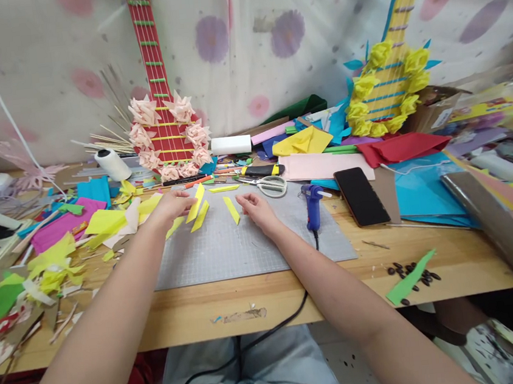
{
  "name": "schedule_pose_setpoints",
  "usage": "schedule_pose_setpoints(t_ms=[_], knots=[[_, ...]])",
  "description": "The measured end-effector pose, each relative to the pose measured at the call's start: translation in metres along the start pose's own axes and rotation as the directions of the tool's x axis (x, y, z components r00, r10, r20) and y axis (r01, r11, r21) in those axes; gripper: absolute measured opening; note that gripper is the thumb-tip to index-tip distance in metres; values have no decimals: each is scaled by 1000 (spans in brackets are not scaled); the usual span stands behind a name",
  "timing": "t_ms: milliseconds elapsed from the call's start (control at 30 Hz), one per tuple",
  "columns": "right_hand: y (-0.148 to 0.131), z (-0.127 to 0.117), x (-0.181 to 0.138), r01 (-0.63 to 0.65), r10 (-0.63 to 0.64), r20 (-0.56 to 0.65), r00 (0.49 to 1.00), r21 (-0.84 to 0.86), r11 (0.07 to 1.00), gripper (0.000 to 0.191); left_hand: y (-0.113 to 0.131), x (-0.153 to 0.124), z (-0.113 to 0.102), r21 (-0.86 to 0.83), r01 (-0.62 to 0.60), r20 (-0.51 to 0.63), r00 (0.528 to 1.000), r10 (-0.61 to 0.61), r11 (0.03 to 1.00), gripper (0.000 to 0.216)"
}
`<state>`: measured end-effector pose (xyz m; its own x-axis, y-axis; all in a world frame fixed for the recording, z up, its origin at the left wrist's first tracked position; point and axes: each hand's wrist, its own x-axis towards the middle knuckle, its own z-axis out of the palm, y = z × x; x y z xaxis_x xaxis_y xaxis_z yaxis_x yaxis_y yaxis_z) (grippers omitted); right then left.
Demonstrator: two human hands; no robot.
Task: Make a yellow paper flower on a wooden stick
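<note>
My left hand (174, 207) is over the left part of the grey cutting mat (227, 262), its fingers closed on a slanted yellow paper strip (196, 202). Right beside it lies another yellow strip (200, 217), with one more partly under the hand. My right hand (258, 211) hovers at the middle of the mat, fingers loosely curled and nothing visible in them. Just left of its fingertips is a short yellow strip (231, 210). Farther back on the mat lies a thin yellow strip (224, 188). Scissors (272, 185) with pale handles rest at the mat's back edge.
A blue glue gun (314, 207) stands on the mat's right, its cord running off the table. Beyond it are a phone (361, 196) and blue sheets (430, 189). A red paper guitar (170, 134) and a yellow one (381, 90) stand behind. Paper scraps (57, 262) heap at left.
</note>
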<state>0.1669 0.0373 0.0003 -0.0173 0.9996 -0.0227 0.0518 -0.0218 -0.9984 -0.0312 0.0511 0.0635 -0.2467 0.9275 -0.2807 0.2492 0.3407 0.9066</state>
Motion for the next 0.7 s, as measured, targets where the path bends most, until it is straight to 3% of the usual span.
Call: schedule_pose_setpoints(t_ms=[133, 333, 700], knots=[[4, 1, 1, 19, -19, 24, 1000, -13, 1000, 38, -11, 13, -7, 58, 90, 18, 996, -91, 994, 33], [3, 2, -1, 37, -37, 51, 998, -2, 999, 38, -22, 22, 2, 48, 108, 72, 991, -111, 993, 29], [4, 1, -1, 40, -37, 56, 998, -49, 998, 39, -22, 18, 12, 188, -21, 25, 1000, 16, 982, 17]])
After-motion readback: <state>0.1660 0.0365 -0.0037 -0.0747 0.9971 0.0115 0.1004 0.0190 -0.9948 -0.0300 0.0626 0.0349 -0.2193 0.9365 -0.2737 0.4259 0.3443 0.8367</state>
